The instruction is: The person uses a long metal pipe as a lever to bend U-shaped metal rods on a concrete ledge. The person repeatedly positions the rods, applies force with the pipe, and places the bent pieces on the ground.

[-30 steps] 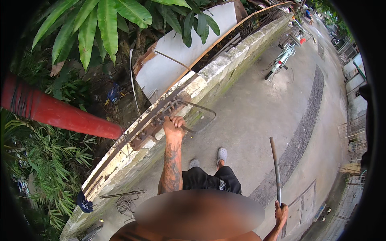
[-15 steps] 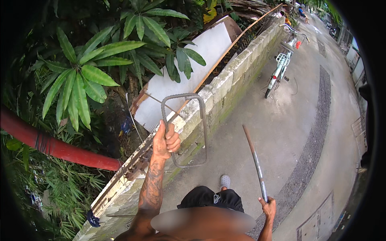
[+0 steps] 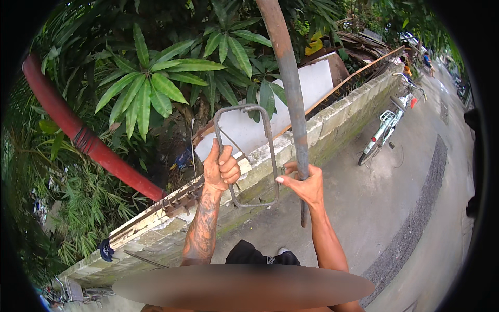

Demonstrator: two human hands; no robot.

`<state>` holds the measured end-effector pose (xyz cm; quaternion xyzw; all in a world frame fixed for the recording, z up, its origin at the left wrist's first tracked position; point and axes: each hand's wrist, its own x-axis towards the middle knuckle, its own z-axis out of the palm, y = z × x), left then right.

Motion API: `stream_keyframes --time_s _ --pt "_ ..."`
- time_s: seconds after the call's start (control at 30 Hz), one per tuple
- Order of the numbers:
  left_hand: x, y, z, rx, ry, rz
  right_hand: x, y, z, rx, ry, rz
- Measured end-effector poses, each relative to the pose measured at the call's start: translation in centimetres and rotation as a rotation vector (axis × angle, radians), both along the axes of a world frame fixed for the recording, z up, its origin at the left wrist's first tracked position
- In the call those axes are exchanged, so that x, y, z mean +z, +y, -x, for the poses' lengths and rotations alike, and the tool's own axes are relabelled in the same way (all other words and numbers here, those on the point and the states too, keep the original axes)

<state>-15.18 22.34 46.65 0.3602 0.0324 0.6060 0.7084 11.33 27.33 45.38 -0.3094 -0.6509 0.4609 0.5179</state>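
Observation:
My left hand (image 3: 221, 165) is closed round the left side of a bent metal bar (image 3: 271, 151), a rounded rectangular loop held upright before the low wall. Beside it my right hand (image 3: 306, 183) grips a long metal pipe (image 3: 292, 88), grey with rusty brown patches. The pipe stands nearly upright, its upper end reaching past the top of the view and its lower end showing below my hand. My right thumb and fingertips come close to the loop's right side; whether they touch it I cannot tell.
A mossy block wall (image 3: 332, 117) runs diagonally along the lane. Left of it a red pole (image 3: 99, 151) leans among leafy plants (image 3: 150, 78). A white board (image 3: 283, 112) lies behind the wall. A bicycle (image 3: 389, 118) is parked on the concrete lane (image 3: 353, 208).
My right hand has risen from low at the right to beside the loop, bringing the pipe up and upright. The left hand still holds the loop.

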Motion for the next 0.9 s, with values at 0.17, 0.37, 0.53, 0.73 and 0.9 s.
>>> stream_keyframes --time_s 0.17,0.37,0.53,0.73,0.9 --pt "2.9 -1.3 2.6 0.062 0.098 -0.058 2.3 1.1 5.0 0.135 -0.045 0.025" --pt "8.1 -3.7 6.0 0.277 0.343 -0.025 5.6 0.9 9.6 0.168 0.031 -0.024" --pt "11.0 -6.3 7.6 0.42 0.484 0.024 7.0 -0.1 13.5 0.08 0.065 -0.038" --pt "10.3 -11.8 11.2 0.541 0.378 0.026 7.4 -2.7 16.9 0.258 0.089 -0.046" --pt "2.0 -25.2 14.2 0.906 0.708 0.294 -2.2 -3.0 13.3 0.437 0.014 0.052"
